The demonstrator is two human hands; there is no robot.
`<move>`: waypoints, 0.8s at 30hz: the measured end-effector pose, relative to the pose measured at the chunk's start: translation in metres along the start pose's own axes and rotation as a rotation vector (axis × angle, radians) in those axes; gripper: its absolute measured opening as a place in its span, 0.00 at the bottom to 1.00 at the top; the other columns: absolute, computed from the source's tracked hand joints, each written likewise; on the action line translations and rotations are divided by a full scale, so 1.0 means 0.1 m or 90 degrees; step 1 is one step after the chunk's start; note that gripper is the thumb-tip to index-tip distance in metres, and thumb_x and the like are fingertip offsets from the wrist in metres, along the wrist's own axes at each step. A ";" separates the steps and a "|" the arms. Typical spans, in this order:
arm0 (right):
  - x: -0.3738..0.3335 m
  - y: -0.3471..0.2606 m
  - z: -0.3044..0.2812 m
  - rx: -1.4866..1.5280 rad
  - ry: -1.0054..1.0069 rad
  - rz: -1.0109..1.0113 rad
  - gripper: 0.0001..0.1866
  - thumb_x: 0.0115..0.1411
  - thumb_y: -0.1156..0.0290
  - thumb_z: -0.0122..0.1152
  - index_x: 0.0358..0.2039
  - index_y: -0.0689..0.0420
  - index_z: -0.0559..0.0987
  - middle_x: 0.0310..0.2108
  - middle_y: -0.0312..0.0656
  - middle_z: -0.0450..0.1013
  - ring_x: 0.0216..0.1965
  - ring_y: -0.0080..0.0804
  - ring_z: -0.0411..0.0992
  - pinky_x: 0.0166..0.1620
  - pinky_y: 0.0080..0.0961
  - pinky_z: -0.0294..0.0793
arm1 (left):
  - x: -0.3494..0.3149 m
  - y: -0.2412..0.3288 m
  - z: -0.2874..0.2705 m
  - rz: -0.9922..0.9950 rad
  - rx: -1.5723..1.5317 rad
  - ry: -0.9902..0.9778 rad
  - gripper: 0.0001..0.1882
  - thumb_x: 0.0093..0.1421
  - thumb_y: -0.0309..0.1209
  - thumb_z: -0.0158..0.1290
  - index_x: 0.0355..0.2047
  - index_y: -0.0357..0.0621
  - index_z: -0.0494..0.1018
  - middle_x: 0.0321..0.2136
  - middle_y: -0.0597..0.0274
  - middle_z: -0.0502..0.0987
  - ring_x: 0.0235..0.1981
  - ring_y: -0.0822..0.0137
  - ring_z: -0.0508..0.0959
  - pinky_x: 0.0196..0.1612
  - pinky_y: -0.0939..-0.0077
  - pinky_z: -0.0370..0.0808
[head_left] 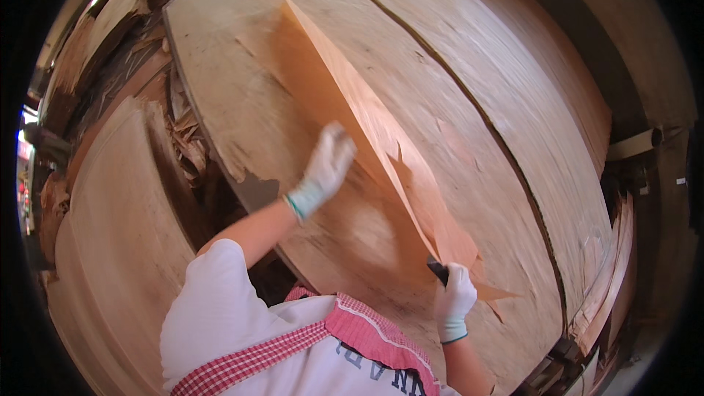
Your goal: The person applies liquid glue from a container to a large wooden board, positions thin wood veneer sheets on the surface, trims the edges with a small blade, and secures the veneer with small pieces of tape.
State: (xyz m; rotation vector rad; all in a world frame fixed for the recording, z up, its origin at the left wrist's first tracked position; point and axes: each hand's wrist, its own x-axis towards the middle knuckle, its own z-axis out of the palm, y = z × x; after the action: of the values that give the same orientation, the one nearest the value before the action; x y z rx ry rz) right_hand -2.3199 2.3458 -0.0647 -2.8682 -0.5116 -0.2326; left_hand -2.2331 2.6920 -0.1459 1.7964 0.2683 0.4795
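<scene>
A thin sheet of orange-brown wood veneer is partly raised in a long fold above a broad pale veneer sheet. Its lower end is torn into points and lies against my right hand. In a white glove, that hand is closed around a short black object, whose kind is mostly hidden by the fingers. Beside the left face of the raised sheet is my left hand, also gloved in white. Motion blurs it, but its fingers look stretched out and nothing shows in them.
A dark gap runs lengthwise between the broad sheet and another pale sheet to its right. At the left stands another veneer stack, with torn scraps beside it. Curled veneer strips hang at the right edge.
</scene>
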 end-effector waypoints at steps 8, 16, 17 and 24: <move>-0.61 0.09 -0.08 -0.006 0.014 -0.056 0.15 0.47 0.77 0.62 0.37 0.52 0.74 0.35 0.42 0.74 0.33 0.44 0.74 0.32 0.37 0.73 | 1.74 -0.84 -1.10 -0.226 -0.196 0.177 0.22 0.58 0.39 0.57 0.41 0.29 0.73 0.37 0.52 0.78 0.36 0.60 0.75 0.42 0.66 0.73; -0.91 -0.15 -0.72 -0.017 0.254 0.123 0.08 0.56 0.78 0.60 0.38 0.58 0.75 0.35 0.46 0.72 0.36 0.45 0.72 0.40 0.34 0.71 | 1.26 0.27 -1.74 -0.223 -0.354 0.048 0.11 0.58 0.32 0.57 0.37 0.38 0.76 0.34 0.58 0.79 0.35 0.62 0.78 0.40 0.70 0.77; -1.08 -0.22 -0.69 -0.033 0.258 0.115 0.09 0.56 0.78 0.61 0.38 0.58 0.75 0.34 0.46 0.72 0.36 0.45 0.72 0.39 0.34 0.71 | 1.04 0.33 -1.97 -0.251 -0.351 0.031 0.10 0.59 0.32 0.57 0.38 0.40 0.76 0.34 0.59 0.79 0.35 0.64 0.78 0.41 0.71 0.78; -2.23 -0.56 -0.14 0.042 0.179 0.240 0.08 0.56 0.77 0.59 0.38 0.57 0.74 0.35 0.44 0.70 0.38 0.44 0.72 0.40 0.36 0.70 | -0.05 -0.51 -2.50 -0.491 -0.256 -0.009 0.16 0.61 0.32 0.57 0.46 0.38 0.71 0.44 0.56 0.75 0.38 0.64 0.78 0.35 0.74 0.81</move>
State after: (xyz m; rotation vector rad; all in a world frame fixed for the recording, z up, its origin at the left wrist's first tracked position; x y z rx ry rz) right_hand -2.5478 2.3217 -0.0837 -2.7344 0.0718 -0.5275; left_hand -2.3477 2.9194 -0.1409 1.1811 0.7582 -0.0360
